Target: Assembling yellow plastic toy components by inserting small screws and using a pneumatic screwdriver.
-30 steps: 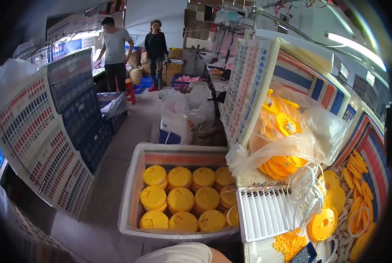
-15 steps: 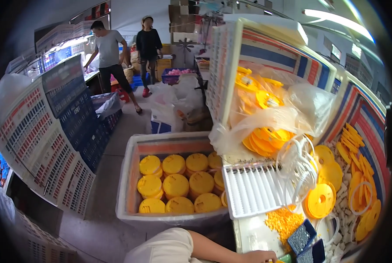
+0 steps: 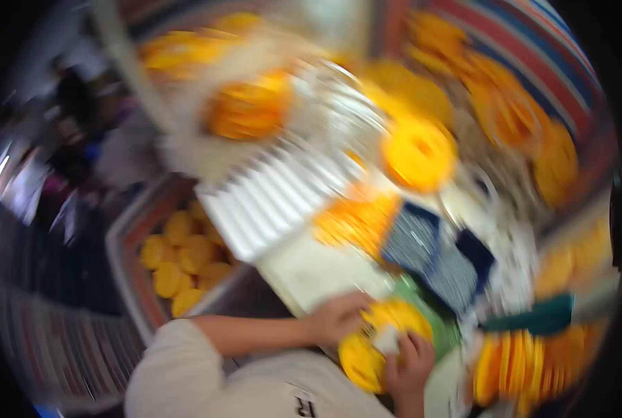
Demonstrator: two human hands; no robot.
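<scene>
Motion blurs the view. Between my hands, a round yellow plastic disc [image 3: 361,359] lies tilted at the table's near edge, a small white part [image 3: 387,339] at its middle. My left hand [image 3: 339,318] grips the disc's upper left edge, its fingertips partly smeared. On the disc's right side is my right hand [image 3: 410,362], its bent fingers close to the white part and holding the rim. A green block or pad [image 3: 432,317] shows partly behind the disc. Two dark blue trays [image 3: 412,237] of small grey metal pieces stand just beyond.
A white ridged tray [image 3: 276,202] lies beyond a heap of small orange-yellow pieces [image 3: 359,221]. Stacked yellow discs [image 3: 420,153] and a bagged pile [image 3: 252,104] stand farther off. A crate of yellow round pieces [image 3: 133,279] is at left. A teal tool [image 3: 544,317] juts in at right.
My view has swung right and down toward the table. Both hands now show on the yellow disc; earlier only my left arm and hand showed, at the lower edge.
</scene>
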